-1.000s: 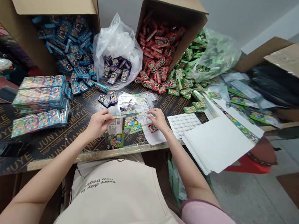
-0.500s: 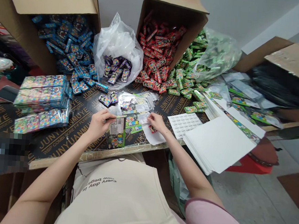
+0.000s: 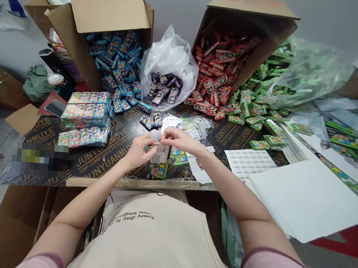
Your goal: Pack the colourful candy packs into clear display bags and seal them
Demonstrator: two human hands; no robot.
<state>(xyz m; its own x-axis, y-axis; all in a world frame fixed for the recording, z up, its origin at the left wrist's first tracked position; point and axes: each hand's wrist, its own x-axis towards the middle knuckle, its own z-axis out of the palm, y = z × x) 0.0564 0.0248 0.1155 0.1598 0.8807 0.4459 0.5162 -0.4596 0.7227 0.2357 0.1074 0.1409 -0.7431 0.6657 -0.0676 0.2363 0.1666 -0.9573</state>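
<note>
My left hand (image 3: 141,151) is closed, its thumb and fingers pinching the top edge of a flat printed packet (image 3: 158,165) with black and green artwork, which hangs down near the table's front edge. Right beside it, my right hand (image 3: 180,141) is also closed, with thumb and forefinger pinched at the same top edge. My fingers hide that edge in part. Below my right wrist lies a white sheet of paper (image 3: 200,172) with a bit of red on it. A green printed card (image 3: 179,155) lies behind the packet. Two small purple candy packs (image 3: 147,122) lie beyond my hands.
Finished-looking stacks of packets (image 3: 86,110) stand at left. Behind are a carton of blue packs (image 3: 117,55), a plastic bag (image 3: 172,63) of purple ones, a carton of red packs (image 3: 221,71) and green packs (image 3: 258,103). A label sheet (image 3: 249,162) and white card (image 3: 306,202) lie right.
My right hand has moved left from above the white paper to my left hand, and now pinches the packet's top edge. The view has shifted left, so things appear further right.
</note>
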